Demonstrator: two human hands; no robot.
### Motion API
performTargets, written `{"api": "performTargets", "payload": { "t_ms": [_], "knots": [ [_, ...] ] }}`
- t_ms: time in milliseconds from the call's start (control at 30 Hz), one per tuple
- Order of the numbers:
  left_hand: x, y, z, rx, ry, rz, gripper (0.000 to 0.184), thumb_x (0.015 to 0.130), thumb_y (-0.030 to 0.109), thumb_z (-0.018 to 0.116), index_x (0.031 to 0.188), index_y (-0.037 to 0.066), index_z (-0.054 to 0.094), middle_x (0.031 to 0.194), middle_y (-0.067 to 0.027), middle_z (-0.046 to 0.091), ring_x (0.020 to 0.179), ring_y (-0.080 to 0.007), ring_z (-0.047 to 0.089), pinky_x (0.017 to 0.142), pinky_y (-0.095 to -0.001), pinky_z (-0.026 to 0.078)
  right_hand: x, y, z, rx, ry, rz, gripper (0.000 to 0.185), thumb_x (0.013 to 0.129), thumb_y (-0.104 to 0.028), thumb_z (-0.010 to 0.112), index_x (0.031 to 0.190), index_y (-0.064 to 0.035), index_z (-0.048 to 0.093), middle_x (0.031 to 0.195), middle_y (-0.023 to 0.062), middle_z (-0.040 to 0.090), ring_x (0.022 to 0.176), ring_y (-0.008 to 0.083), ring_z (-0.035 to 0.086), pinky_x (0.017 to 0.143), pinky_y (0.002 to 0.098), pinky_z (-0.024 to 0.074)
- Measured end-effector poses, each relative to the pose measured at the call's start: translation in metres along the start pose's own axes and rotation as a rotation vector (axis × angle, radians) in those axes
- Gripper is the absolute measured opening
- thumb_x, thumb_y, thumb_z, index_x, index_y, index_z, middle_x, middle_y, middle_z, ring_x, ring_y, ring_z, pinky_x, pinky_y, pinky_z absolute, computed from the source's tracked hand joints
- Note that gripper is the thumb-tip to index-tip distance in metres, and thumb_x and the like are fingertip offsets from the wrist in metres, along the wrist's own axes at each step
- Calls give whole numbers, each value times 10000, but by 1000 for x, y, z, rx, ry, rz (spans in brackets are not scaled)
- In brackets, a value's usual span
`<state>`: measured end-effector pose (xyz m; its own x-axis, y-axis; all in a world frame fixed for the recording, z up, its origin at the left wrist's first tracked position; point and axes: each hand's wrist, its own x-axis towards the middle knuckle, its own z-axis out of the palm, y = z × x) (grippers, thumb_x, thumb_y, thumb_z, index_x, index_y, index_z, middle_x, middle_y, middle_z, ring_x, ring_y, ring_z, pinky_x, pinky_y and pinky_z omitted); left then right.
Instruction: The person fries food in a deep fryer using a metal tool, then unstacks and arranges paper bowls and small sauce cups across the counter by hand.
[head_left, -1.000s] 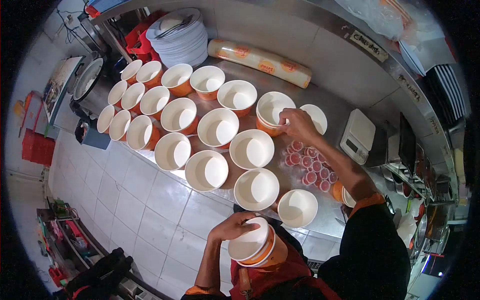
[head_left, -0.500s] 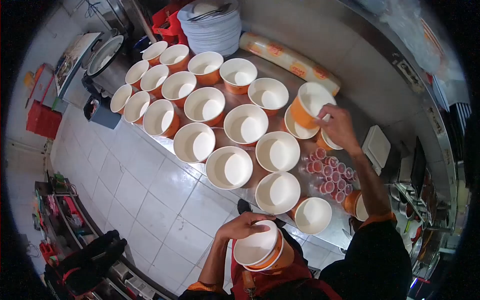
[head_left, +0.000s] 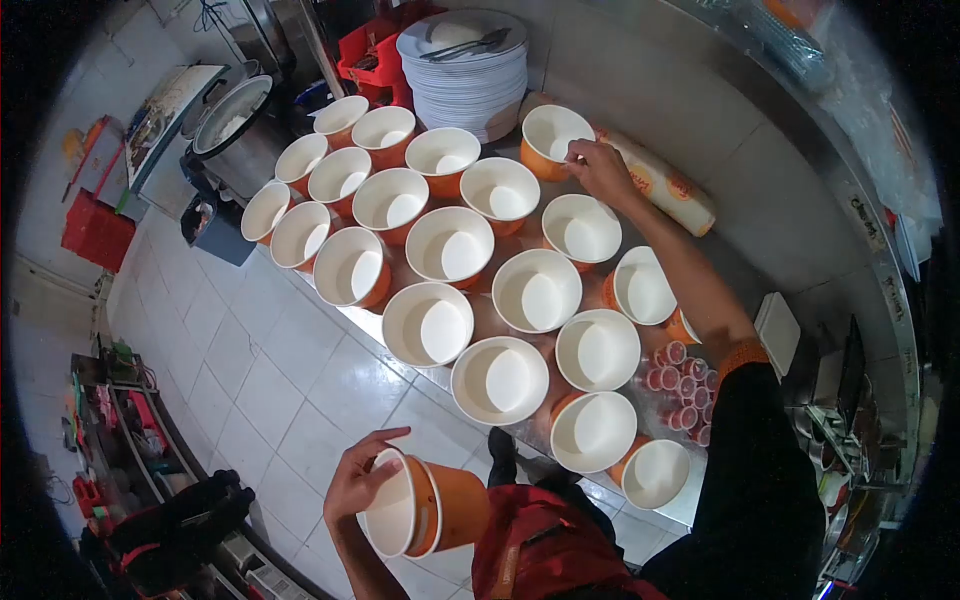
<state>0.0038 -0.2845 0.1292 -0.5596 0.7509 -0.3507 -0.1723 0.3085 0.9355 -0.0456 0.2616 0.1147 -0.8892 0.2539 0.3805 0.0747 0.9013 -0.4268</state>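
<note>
My right hand (head_left: 598, 168) pinches the rim of an orange paper tub (head_left: 556, 140) with a white inside, held upright above the back of the metal counter, by the printed roll. Low in front of me, my left hand (head_left: 362, 478) grips a small stack of nested orange tubs (head_left: 455, 506), tipped sideways with the white opening facing left. Between the hands, rows of open, empty tubs (head_left: 450, 246) stand on the counter. The nearest to my left hand is a white-rimmed tub (head_left: 500, 380) at the front edge.
A stack of white plates (head_left: 465, 85) with cutlery on top stands at the back, beside red baskets (head_left: 372, 50). The printed roll (head_left: 665, 185) lies along the wall. Small lidded red cups (head_left: 686, 388) sit at the right, near a white scale (head_left: 777, 333). A large pot (head_left: 235, 125) is at left.
My right hand has lifted one tub off another and carried it back and left, over the roll. My left hand has moved left with its stack, which is now tilted further. The view has shifted.
</note>
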Motion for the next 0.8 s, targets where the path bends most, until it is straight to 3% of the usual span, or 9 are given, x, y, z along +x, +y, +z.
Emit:
{"api": "performTargets", "payload": {
  "t_ms": [133,233,333,433,500,533,667,733,800],
  "knots": [
    [24,1,-5,-7,77,-40,120,833,80,635,884,-29,635,1191,-153,585,1063,-219,553,903,-322,419,17,23,17,33,-70,110,108,776,-80,652,867,-30,619,824,127,650,739,257,620,653,364,466],
    [33,11,-4,56,111,-104,123,847,83,628,881,-34,641,1037,-105,623,912,-160,578,783,-286,460,13,33,26,-60,-132,-144,195,779,-69,669,963,-10,641,883,127,656,780,186,632,663,316,483],
    [25,31,-5,258,177,-53,116,824,67,631,831,-49,628,847,-87,607,761,-146,562,696,-272,457,4,-25,0,61,-46,30,195,786,-74,672,964,0,641,894,101,655,803,138,623,693,283,486],
    [18,108,28,404,607,113,120,828,72,599,789,-40,579,697,-66,525,633,-124,469,572,-261,407,-45,-152,-51,809,-441,109,208,839,-150,665,993,-15,636,892,44,653,828,90,596,727,268,492],
    [42,137,39,633,692,276,96,829,65,588,814,-30,585,721,-79,544,623,-136,486,522,-266,406,-69,-190,-72,794,-518,-50,257,823,-179,685,1013,-17,624,887,41,655,829,116,612,713,275,501],
    [56,148,44,736,713,338,73,797,25,601,837,-28,631,782,-110,599,641,-168,558,504,-282,439,-76,-199,-81,692,-472,-38,254,811,-162,680,1008,-14,622,880,63,654,832,135,620,702,287,504],
    [120,167,84,255,607,514,159,810,89,667,921,-15,622,859,-99,613,783,-201,608,646,-305,502,-84,-198,-101,391,-301,92,205,778,-104,646,953,-1,624,837,148,638,841,259,635,707,363,503],
    [155,162,102,156,488,705,265,807,108,689,1031,3,595,958,-99,603,859,-201,597,708,-307,504,-79,-151,-91,30,127,-83,176,771,-100,653,920,-10,627,816,162,622,818,350,587,787,411,447],
    [176,158,114,81,400,724,313,812,113,687,1084,13,569,1019,-104,584,889,-205,587,719,-306,500,-56,-105,-110,-75,236,50,139,778,-101,650,873,-8,609,844,193,623,792,346,604,735,424,458]
  ]
}}
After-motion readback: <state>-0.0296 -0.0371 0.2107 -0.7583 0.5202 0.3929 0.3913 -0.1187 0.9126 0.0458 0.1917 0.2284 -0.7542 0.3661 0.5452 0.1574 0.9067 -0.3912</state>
